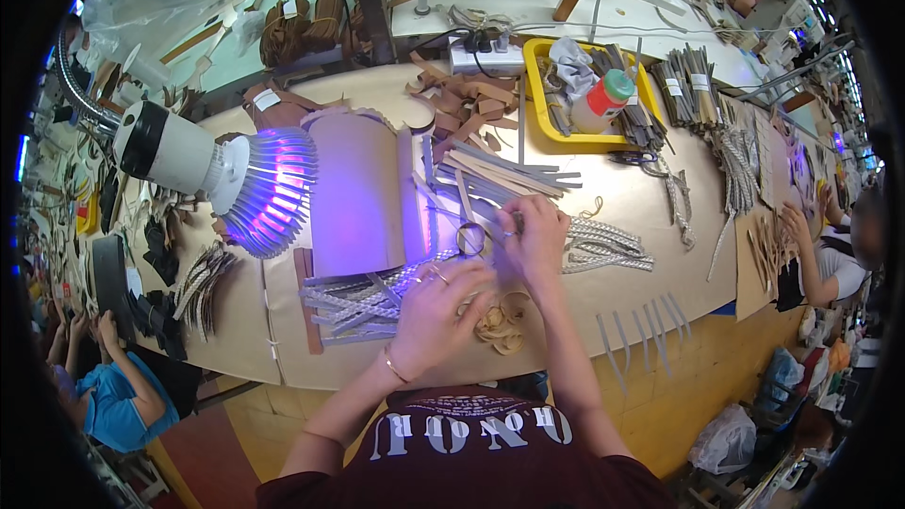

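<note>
Working: we are at the near edge of the workbench [622, 198], both hands over braided silver strips.
Left hand [436, 306]: our palm lies down on the pile of braided strips [363, 302] just in from the near edge, fingers spread and flat, pressing rather than gripping.
Right hand [535, 238]: our fingers are curled close, pinching what seems to be the end of one strip; the blur keeps us from telling exactly what they hold.
Ring [471, 238]: a small dark loop sits between the two hands, touching the right fingertips.
Lamp [222, 174]: it throws violet light from the left across a curved tan card sheet [363, 188].
Second strip pile [608, 247]: lies just right of our right hand.
Yellow tray [537, 99]: at the far edge, holding a bottle and bundles.
Doing it well: we judge the pile should stay pinned flat while the right hand feeds one strip, untwisted, in the lit patch.
</note>
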Action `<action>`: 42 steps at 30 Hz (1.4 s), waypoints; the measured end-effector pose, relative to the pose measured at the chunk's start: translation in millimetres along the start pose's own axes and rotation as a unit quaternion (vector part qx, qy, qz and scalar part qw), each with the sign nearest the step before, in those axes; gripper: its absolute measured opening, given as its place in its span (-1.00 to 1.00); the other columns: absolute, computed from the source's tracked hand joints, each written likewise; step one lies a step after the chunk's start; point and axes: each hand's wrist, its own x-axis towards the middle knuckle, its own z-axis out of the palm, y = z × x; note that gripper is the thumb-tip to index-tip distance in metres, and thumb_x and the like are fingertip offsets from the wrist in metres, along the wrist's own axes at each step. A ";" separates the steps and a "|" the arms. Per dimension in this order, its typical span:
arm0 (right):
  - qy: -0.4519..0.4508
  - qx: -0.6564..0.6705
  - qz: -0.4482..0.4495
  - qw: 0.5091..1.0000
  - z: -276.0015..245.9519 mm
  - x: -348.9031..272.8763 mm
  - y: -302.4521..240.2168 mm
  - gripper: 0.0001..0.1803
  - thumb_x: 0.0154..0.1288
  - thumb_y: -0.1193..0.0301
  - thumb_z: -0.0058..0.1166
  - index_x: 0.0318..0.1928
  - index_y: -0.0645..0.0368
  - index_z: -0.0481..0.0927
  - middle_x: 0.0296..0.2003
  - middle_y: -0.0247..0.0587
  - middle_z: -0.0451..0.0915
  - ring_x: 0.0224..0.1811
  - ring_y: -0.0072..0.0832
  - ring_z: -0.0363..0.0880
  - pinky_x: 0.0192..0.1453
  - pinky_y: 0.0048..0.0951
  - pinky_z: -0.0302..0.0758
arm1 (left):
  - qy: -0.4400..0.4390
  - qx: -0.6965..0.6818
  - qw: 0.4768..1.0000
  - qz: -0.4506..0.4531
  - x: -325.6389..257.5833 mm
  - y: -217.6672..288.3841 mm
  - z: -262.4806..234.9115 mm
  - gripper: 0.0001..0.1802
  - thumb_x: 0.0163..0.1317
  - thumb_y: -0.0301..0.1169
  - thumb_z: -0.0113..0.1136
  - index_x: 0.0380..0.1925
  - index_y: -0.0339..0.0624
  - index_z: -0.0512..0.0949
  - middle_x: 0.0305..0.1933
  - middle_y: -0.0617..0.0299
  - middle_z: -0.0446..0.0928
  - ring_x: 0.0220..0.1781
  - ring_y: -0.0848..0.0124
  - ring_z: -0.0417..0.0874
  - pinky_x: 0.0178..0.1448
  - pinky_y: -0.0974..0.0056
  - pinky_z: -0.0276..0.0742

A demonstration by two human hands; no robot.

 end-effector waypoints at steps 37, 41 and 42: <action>-0.003 -0.085 -0.025 0.996 -23.4 20.2 37.5 -0.66 0.15 0.16 0.38 -0.13 0.03 0.67 -0.17 -0.25 0.57 -0.02 -0.27 0.51 0.04 -0.18 0.30 | 0.170 -0.047 0.980 -0.094 42.2 -13.9 5.6 -0.51 0.27 -0.53 0.28 0.22 -0.24 0.49 0.43 -0.01 0.30 -0.01 0.35 0.66 -0.01 0.31 0.60; -0.043 -0.060 -0.061 0.995 -34.0 7.1 32.5 -0.66 0.14 0.15 0.39 -0.16 0.06 0.68 -0.21 -0.27 0.60 -0.04 -0.28 0.54 0.05 -0.19 0.32 | 0.146 -0.041 0.985 -0.083 37.1 -5.6 5.2 -0.55 0.24 -0.56 0.28 0.17 -0.21 0.54 0.41 0.00 0.35 -0.02 0.38 0.67 0.00 0.31 0.59; -0.043 -0.065 -0.079 0.994 -34.5 5.4 32.7 -0.66 0.15 0.15 0.39 -0.17 0.07 0.68 -0.22 -0.28 0.61 -0.05 -0.27 0.55 0.07 -0.19 0.33 | 0.139 -0.049 0.985 -0.090 35.5 -4.3 5.2 -0.56 0.24 -0.53 0.29 0.16 -0.22 0.55 0.40 -0.02 0.35 0.01 0.33 0.66 0.05 0.26 0.59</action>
